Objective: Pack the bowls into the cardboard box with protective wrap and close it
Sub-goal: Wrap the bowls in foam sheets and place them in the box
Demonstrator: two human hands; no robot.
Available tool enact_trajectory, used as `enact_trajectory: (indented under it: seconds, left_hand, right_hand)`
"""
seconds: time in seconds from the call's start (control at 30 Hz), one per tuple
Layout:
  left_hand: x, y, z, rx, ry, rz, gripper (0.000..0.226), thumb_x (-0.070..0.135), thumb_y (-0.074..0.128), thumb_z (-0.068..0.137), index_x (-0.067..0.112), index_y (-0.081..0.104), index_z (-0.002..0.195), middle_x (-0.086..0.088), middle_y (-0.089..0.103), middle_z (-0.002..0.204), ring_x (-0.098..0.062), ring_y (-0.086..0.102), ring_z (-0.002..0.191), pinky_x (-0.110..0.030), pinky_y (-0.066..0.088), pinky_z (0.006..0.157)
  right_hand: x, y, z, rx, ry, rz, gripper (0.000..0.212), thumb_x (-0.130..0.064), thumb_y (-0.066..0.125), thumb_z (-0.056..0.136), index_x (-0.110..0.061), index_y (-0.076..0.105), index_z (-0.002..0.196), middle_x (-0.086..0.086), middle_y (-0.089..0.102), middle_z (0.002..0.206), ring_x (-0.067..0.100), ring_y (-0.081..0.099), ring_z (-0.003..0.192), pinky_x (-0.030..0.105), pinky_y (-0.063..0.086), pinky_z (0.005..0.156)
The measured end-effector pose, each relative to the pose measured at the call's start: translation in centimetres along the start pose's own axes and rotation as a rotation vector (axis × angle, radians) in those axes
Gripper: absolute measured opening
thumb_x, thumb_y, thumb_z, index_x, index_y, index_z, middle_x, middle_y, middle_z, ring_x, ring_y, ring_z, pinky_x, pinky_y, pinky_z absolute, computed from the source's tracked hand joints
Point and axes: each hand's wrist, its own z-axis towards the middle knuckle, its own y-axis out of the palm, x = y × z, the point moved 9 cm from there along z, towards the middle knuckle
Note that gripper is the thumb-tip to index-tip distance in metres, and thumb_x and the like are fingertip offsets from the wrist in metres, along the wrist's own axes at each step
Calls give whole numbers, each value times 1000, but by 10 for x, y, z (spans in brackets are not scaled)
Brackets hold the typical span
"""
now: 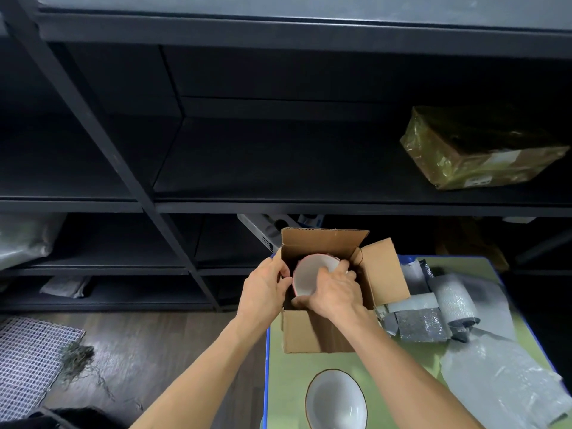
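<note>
The right hand grasps a bowl by its right rim, tilted inside the open box. The left hand grips the box's left wall and touches the bowl's left rim. The box stands on the green worktop. A second bowl sits near, in front of the box. Bubble wrap and a foam roll lie to the right.

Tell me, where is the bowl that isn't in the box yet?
The second bowl sits on the green table, at the bottom of the head view, just in front of the cardboard box and between the person's forearms.
</note>
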Motion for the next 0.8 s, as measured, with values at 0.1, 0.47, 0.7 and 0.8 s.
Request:
enact_trajectory:
  seconds: [0.1,0.47,0.7,0.8]
  left_hand:
    - [1,0,-1,1,-2,-4,10,25,62,96,25,57,87,11,53,84,-6,54,73,-14,35,58]
    - [3,-6,-18,-8,58,4,17,30,58,99,27,61,116,11,57,102,-4,55,87,-6,34,64]
    - [2,-7,-20,-16,39,-25,23,26,56,100,25,61,123,8,59,109,-4,54,91,-6,33,64]
    - [3,-6,-21,-24,34,-20,22,27,55,101,25,61,123,7,59,110,-5,55,91,-9,35,67]
  right_hand:
    - [0,0,-2,11,7,12,92,-81,66,67,-15,51,130,17,33,136,33,44,114,38,46,89]
    - [1,4,-2,13,24,20,98,-81,68,65,-15,47,134,16,31,137,34,43,116,38,47,87]
    - [3,4,2,18,4,17,96,-79,66,69,-15,45,137,17,32,141,34,43,120,38,48,89]
    - [1,3,2,14,1,7,100,-80,67,67,-15,43,139,18,31,143,35,43,120,39,49,90]
